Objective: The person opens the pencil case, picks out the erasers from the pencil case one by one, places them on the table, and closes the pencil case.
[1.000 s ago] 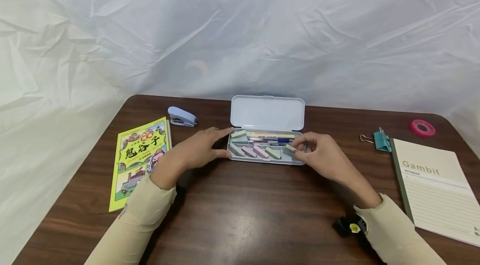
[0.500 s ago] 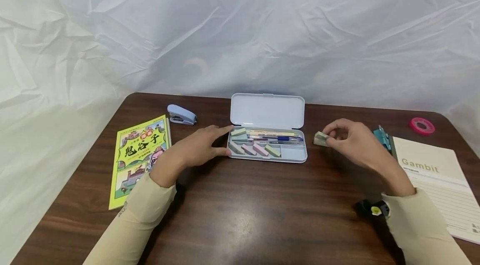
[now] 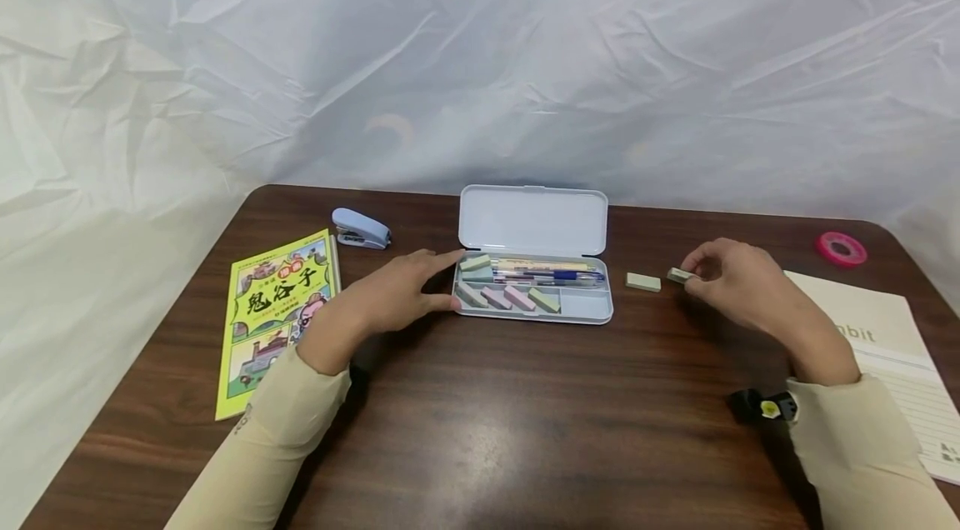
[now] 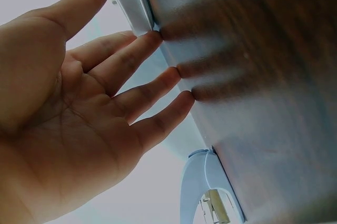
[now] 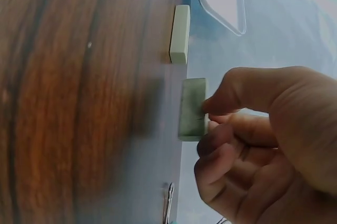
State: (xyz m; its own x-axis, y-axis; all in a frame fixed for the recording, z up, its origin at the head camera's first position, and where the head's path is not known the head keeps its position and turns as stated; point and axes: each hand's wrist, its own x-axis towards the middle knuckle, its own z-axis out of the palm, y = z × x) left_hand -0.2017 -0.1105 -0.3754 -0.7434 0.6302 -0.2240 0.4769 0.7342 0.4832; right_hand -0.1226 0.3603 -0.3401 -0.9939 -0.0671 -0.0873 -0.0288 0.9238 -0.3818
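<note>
An open pale-blue pencil case (image 3: 587, 307) lies mid-table, its lid (image 3: 532, 222) tipped back. Pens (image 3: 551, 274) fill its rear tray, and several pastel block erasers (image 3: 519, 297) lie in its left and front-left parts. My left hand (image 3: 390, 297) touches the case's left end with thumb and fingers spread. Right of the case, one pale-green eraser (image 3: 643, 282) rests flat on the table. Farther right, my right hand (image 3: 757, 284) pinches another greenish eraser (image 5: 192, 109) between thumb and fingers; in the right wrist view it appears slightly above the tabletop.
A light-blue stapler (image 3: 362, 228) stands at the back left, behind a yellow comic book (image 3: 262, 297). On the right are a notebook (image 3: 918, 397), partly covered by my right arm, and a pink tape roll (image 3: 841, 248). A white sheet (image 3: 525, 55) hangs behind the table.
My right hand has come out of the case's front-right compartment and moved right with erasers. One eraser now lies on the table; another stays in the hand. The left hand has kept its place.
</note>
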